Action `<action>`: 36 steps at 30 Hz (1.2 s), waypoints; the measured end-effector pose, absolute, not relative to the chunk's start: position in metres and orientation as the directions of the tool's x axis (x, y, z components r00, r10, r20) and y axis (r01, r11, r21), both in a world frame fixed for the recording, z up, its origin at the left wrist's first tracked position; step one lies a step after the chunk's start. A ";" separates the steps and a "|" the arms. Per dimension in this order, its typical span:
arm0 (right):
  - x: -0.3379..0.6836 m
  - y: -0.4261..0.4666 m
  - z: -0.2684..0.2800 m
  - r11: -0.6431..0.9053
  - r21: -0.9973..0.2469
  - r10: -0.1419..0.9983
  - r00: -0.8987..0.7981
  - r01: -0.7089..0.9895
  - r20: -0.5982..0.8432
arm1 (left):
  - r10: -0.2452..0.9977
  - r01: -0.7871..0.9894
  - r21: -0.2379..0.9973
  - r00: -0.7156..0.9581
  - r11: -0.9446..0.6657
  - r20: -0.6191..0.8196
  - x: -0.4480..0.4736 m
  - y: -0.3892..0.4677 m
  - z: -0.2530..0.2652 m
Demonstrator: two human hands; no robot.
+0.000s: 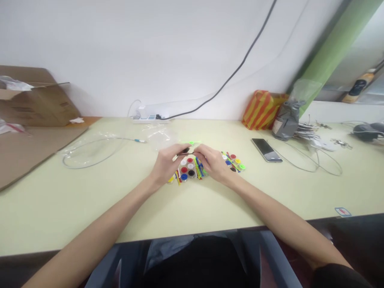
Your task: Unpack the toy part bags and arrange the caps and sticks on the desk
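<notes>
My left hand (167, 163) is closed in a pinch around a small black piece (186, 150) at its fingertips. A thin dark stick (189, 153) runs from there to my right hand (213, 162), whose fingers are closed on its other end. Both hands are above the table, fingertips close together. Below them lie several small round pieces, among them a red one (184, 170), a black one (191, 173) and a blue one (184, 177), in clear packaging. Bundles of thin coloured sticks (198, 168) lie between them. My hands cover part of these pieces.
A phone (267, 150) and white cables lie to the right, near a striped bag (261, 110) and a grey pouch (285, 120). At the left are a cardboard box (39, 100) and a coiled cable (87, 165). Behind my hands are clear plastic (160, 136) and a power strip (148, 119).
</notes>
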State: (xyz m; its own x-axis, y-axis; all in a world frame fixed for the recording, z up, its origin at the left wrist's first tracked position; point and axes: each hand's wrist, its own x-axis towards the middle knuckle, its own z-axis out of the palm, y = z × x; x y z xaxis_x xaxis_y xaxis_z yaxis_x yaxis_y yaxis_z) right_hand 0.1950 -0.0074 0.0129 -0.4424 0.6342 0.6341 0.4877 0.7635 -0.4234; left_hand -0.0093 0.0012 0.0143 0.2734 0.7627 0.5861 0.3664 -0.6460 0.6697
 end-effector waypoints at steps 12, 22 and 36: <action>0.196 -0.009 0.004 0.800 -0.294 0.566 -0.493 0.524 0.661 | 0.774 0.273 0.728 0.312 -0.629 0.551 -0.010 -0.007 0.009; 0.198 -0.016 0.006 0.719 -0.189 0.606 -0.472 0.668 0.640 | 0.722 0.476 0.556 0.309 -0.681 0.619 -0.005 -0.008 0.001; 0.201 -0.011 0.006 0.723 -0.406 0.664 -0.401 0.559 0.631 | 0.670 0.375 0.555 0.383 -0.742 0.636 -0.004 -0.013 0.009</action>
State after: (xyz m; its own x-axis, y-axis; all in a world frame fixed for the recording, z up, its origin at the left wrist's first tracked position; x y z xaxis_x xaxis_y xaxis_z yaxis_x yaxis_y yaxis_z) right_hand 0.2007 -0.0108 0.0064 -0.4006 0.6645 0.6309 0.5590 0.7228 -0.4064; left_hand -0.0039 -0.0127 0.0085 0.3834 0.6696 0.6361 0.3751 -0.7423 0.5553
